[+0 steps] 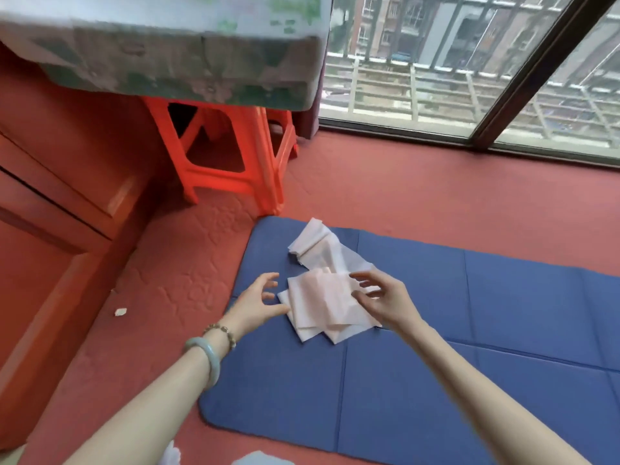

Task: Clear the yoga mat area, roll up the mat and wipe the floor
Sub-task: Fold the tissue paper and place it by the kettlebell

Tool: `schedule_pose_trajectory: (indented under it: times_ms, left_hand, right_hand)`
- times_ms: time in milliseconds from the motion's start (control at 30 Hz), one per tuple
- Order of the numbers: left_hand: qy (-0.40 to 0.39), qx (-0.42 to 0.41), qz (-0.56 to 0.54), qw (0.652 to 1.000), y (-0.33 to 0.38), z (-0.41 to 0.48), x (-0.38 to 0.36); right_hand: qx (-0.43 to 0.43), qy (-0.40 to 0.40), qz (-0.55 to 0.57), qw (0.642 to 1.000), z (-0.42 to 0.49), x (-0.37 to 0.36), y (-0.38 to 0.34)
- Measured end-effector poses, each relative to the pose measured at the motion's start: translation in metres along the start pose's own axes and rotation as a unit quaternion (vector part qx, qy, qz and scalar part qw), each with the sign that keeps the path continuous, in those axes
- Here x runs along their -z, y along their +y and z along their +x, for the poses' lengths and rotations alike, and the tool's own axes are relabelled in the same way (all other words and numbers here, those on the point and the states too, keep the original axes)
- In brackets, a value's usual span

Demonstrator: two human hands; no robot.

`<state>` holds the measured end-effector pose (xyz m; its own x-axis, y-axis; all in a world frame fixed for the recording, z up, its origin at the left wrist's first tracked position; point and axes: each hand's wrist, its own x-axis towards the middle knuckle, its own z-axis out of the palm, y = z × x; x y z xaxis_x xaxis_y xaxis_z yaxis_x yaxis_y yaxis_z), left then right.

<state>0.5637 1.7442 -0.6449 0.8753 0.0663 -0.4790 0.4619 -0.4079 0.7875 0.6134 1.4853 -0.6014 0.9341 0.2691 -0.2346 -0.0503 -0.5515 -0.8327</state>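
Where right hand (382,298) overlaps cloth (327,302) | contact unclear

The mat (419,380) lies flat on the floor (436,203). A folded cloth (327,297) lies on the mat near its far left corner. Two stools (228,156) stand just beyond that corner, under a covered table (167,52). A window (469,68) runs behind the mat. A small scrap (120,311) lies on the floor left of the mat.
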Motion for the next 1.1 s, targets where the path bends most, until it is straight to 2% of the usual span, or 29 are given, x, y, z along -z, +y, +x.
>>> schedule_pose_trajectory:
  times_ms: [167, 333, 500, 667, 833, 900, 1033, 1100]
  left_hand:
    - [-0.024, -0.027, 0.127, 0.991, -0.069, 0.090, -0.018]
    - [-0.064, -0.077, 0.253, 0.962, -0.113, 0.154, -0.047]
    - [-0.034, -0.102, 0.333, 0.937, -0.147, 0.195, -0.081]
    - [-0.054, -0.081, 0.394, 0.914, -0.157, 0.211, -0.099]
    - [0.018, -0.106, 0.396, 0.912, -0.148, 0.213, -0.104]
    - [0.063, -0.134, 0.414, 0.898, -0.142, 0.209, -0.103]
    - [0.138, -0.272, 0.410, 0.860, -0.121, 0.194, -0.092]
    - [0.139, -0.318, 0.346, 0.871, -0.107, 0.185, -0.085]
  right_hand:
    - [0.028, -0.030, -0.072, 0.997, 0.068, -0.054, 0.082]
    - [0.077, -0.065, -0.142, 0.985, 0.108, -0.092, 0.144]
    - [0.071, -0.040, -0.142, 0.986, 0.119, -0.114, 0.192]
    - [0.050, -0.019, -0.119, 0.991, 0.107, -0.126, 0.211]
    - [0.017, -0.014, -0.085, 0.996, 0.100, -0.126, 0.214]
    - [-0.006, 0.003, -0.057, 0.998, 0.096, -0.128, 0.214]
    - [-0.044, -0.011, -0.033, 0.998, 0.087, -0.136, 0.212]
    - [-0.041, -0.022, -0.027, 0.999, 0.085, -0.138, 0.204]
